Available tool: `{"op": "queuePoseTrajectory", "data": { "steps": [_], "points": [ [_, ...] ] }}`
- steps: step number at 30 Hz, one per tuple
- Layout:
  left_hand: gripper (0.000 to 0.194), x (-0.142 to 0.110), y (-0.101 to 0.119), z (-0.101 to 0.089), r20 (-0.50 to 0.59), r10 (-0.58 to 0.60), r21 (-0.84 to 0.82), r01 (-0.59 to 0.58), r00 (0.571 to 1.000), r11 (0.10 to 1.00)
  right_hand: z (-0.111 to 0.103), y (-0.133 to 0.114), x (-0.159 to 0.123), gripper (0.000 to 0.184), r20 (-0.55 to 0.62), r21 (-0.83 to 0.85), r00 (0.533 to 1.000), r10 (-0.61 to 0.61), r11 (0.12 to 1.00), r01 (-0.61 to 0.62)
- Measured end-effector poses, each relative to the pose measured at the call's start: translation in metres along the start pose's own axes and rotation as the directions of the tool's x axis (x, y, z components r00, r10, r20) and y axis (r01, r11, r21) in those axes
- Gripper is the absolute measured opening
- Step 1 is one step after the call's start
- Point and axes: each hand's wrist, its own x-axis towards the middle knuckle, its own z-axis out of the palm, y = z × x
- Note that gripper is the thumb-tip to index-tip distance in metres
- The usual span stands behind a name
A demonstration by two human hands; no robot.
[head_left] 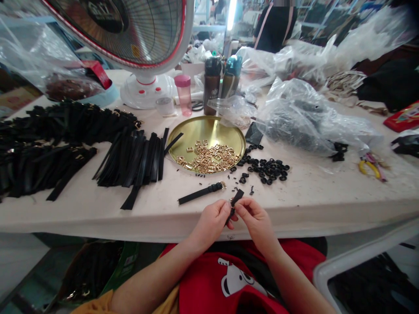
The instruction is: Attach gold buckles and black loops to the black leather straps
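Observation:
At the table's front edge my left hand [214,222] and my right hand [253,218] are pinched together on one short black strap [236,198]. A small metal piece shows at the strap where the fingers meet. Just beyond the hands a finished black strap with a gold buckle [201,192] lies flat on the table. Behind it stands a round gold tray [209,131] holding several gold buckles [209,158]. Black rubber loops [266,166] are scattered to the tray's right.
Piles of black straps [131,159] cover the table's left side. A white fan [140,39], a pink cup [183,93] and two bottles [212,83] stand at the back. Clear plastic bags [304,117] lie right, with yellow-handled pliers [369,168]. Another person [275,22] stands beyond the table.

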Motion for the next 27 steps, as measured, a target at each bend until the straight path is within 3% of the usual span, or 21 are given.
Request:
{"op": "queuePoseTrajectory", "data": {
  "steps": [3,11,16,22,27],
  "points": [
    [0.031,0.001,-0.004,0.0,0.017,0.029,0.009,-0.03,0.999,1.0,0.0,0.0,-0.001,0.012,-0.004,0.028,1.0,0.019,0.999,-0.019],
    [0.017,0.001,-0.011,0.003,0.043,0.016,-0.094,-0.012,0.999,0.996,0.001,0.002,-0.005,0.008,-0.127,-0.172,0.979,-0.161,0.975,0.138],
    [0.016,0.0,-0.013,0.003,0.036,0.028,-0.105,-0.024,0.999,0.994,0.001,-0.001,-0.005,0.009,-0.112,-0.092,0.99,-0.087,0.993,0.077],
    [0.014,-0.002,-0.017,0.003,0.086,-0.033,-0.07,0.039,0.996,0.997,-0.002,0.003,-0.004,0.011,-0.238,-0.046,0.97,-0.04,0.999,0.03],
    [0.016,-0.003,-0.017,0.002,0.042,0.007,-0.108,-0.002,0.999,0.994,0.001,0.001,-0.007,0.011,-0.088,-0.023,0.996,-0.007,1.0,0.005]
  ]
}}
